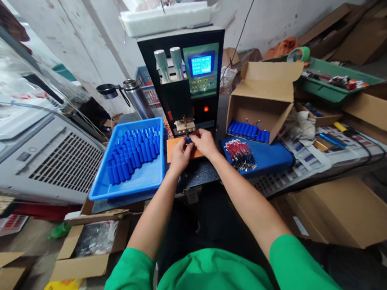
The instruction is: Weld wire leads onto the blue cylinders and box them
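In front of the spot welder (174, 93), both hands meet at its electrodes (185, 125). Between their fingertips is a small blue battery cell (188, 139), mostly covered by the fingers. My left hand (180, 154) closes on it from the left and below. From the right, my right hand (203, 142) pinches at the same cell, close under the electrodes; whether it also holds a thin lead is too small to tell. Beneath the hands lies an orange sheet (172, 148).
On the left is a blue tray (142, 183) with many blue cells (135, 149). At right, red and black leads (239, 153) lie on blue cloth (273, 157), before a cardboard box (268, 86) holding more cells. A steel flask (138, 97) stands behind the tray.
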`<state>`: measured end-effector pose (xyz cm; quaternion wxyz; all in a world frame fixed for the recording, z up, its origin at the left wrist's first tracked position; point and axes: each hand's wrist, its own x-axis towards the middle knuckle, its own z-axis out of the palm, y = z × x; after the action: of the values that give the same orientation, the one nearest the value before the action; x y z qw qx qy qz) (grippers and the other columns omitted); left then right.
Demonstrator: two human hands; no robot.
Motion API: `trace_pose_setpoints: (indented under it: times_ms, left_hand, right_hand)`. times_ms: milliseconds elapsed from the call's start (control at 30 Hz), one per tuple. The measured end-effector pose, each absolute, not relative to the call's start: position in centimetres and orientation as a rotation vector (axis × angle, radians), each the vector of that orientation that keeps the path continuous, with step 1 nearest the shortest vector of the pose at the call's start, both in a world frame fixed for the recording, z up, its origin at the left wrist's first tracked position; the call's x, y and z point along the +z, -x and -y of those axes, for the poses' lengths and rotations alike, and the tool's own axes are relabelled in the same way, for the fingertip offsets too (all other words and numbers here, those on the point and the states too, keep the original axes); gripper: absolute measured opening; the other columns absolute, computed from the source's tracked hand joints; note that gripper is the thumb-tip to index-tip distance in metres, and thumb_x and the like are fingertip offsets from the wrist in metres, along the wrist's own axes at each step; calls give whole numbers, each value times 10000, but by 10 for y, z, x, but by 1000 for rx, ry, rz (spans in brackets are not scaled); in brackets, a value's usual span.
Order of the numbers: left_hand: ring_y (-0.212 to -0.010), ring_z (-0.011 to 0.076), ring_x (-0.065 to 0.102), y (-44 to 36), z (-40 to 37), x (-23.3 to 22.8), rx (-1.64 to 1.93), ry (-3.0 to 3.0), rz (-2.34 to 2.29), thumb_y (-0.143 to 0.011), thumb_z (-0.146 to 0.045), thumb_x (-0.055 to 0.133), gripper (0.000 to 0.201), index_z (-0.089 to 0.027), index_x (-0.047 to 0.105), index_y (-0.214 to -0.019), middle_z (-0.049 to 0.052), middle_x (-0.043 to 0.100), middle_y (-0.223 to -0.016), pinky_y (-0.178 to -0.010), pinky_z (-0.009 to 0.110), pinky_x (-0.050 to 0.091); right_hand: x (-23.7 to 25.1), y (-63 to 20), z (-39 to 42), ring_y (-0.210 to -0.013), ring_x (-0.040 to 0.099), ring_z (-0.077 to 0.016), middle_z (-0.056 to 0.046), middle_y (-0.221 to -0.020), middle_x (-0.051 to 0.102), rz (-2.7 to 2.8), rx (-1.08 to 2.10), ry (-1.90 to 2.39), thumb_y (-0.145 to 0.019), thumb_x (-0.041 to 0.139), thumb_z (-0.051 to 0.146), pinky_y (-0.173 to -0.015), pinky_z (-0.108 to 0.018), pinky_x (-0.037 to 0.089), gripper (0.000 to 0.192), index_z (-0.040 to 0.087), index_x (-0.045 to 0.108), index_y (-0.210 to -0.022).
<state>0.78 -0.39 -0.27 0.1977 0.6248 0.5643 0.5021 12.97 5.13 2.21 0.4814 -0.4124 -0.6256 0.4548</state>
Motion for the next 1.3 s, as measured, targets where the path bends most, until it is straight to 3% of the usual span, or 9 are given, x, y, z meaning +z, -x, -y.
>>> trace_pose_setpoints:
  times_ms: [567,1300]
  left_hand:
    - [-964,209,674,-8,3,-5,1383,-1726,-1617,-939,-273,561,230,-161,667,-1111,86,740,-1064,-873,317,516]
    - [-918,211,665,-8,3,-7,1393,-1725,-1628,-941,-275,568,237,-155,673,-1118,94,734,-1033,-849,326,515]
  right_hand:
    - [20,-130,-52,-719,619,-181,-26,-746,694,1545,1055,1021,-799,606,325,-685,-282,459,160,182,621,-729]
    - [18,-130,-51,-673,581,-160,-3,-696,651,1542,1066,1014,-809,610,353,-639,-262,423,188,187,611,-720]
